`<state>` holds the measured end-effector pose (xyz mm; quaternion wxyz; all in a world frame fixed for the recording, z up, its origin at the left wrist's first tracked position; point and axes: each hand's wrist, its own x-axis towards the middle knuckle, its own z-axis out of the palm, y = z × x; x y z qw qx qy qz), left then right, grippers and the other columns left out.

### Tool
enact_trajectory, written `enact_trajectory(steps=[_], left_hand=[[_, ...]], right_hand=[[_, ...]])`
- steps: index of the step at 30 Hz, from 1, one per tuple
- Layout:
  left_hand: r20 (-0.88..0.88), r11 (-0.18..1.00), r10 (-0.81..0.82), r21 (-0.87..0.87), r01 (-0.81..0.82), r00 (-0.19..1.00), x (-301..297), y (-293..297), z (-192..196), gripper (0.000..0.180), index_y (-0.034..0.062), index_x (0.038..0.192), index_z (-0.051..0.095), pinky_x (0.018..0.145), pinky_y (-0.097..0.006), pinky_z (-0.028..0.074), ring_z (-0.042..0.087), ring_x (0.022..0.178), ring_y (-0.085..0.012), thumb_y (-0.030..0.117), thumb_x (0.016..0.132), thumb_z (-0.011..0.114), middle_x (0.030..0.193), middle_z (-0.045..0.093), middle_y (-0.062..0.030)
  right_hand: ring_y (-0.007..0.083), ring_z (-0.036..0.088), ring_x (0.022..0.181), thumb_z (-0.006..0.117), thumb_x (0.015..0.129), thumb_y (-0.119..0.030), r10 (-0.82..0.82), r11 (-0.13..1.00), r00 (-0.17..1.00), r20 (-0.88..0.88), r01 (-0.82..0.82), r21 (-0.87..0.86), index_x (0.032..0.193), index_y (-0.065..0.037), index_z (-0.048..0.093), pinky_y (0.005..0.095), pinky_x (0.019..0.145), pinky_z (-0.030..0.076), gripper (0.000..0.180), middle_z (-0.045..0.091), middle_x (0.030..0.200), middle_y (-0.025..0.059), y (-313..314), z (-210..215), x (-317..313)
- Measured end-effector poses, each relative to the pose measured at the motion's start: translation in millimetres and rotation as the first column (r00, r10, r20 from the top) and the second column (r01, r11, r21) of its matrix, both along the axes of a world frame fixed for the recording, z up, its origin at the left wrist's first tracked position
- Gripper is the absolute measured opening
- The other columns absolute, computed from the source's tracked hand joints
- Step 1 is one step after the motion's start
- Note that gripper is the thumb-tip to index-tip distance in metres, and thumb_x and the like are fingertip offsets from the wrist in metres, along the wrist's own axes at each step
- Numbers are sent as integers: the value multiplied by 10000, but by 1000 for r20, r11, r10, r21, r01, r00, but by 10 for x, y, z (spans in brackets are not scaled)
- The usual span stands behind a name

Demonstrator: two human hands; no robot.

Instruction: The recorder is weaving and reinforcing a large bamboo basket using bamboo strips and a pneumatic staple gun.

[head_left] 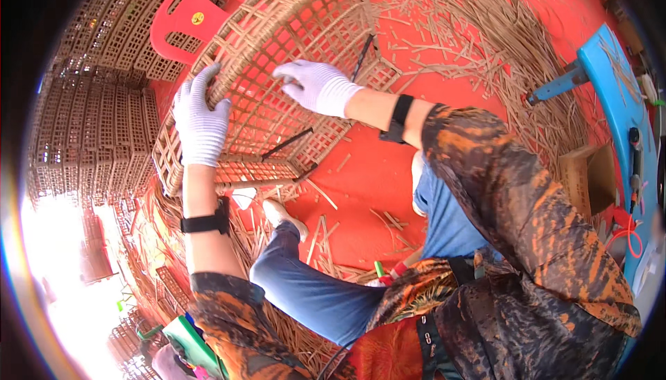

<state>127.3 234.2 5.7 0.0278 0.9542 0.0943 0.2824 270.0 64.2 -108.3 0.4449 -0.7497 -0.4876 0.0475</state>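
Observation:
A large woven basket [267, 54] of tan strips stands tilted in front of me, its latticed walls braced by dark bars. My left hand [201, 120], in a white glove with grey fingertips, lies against the basket's near left edge. Its fingers stretch upward, with the thumb held apart. Inside the basket's outline, my right hand [316, 87] reaches in from the right in a matching glove. Its fingers are extended and slightly bent, with nothing visible between them. Whether the right fingertips touch the lattice I cannot tell.
Stacked woven baskets [94, 130] fill the left side. Behind my basket is a red plastic chair [191, 15]. Loose strips [513, 40] cover the red floor at the right, near a blue stool [614, 68] and a cardboard box [574, 175]. A green object [191, 345] sits lower left.

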Motion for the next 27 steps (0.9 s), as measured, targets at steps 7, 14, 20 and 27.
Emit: enact_trajectory(steps=[7,14,20,27], left_hand=[[-71,984,-13,-178,0,997,-23,141,140,580,88,1247,605,973,-376,476,585,1084,-298,-34,689,708,1139,613,-151],[33,999,-34,-19,34,999,-40,-14,77,575,162,1209,615,940,-449,444,568,1050,-338,23,659,706,1079,630,-115],[67,987,-97,-120,105,993,107,51,146,541,104,1198,617,929,-425,462,577,1005,-345,3,672,691,1055,619,-146],[-2,996,-66,-54,66,998,76,-152,50,596,117,1231,596,994,-458,415,541,1109,-367,9,651,680,1163,584,-170]], right_hand=[[404,621,1036,492,936,-270,-120,988,972,-200,97,-124,1247,-66,574,479,904,516,381,626,1181,222,1280,193,-22],[291,577,1143,470,959,-370,-75,993,934,349,100,-56,1148,-76,614,433,976,460,378,618,1144,161,1804,149,166],[290,630,1060,546,925,-336,-156,984,957,243,171,-39,1103,-70,655,433,883,511,338,655,1135,129,1888,47,360],[275,622,1042,464,943,-220,-297,897,682,669,439,-50,1044,-81,656,392,867,515,257,660,1089,127,1736,62,338]])
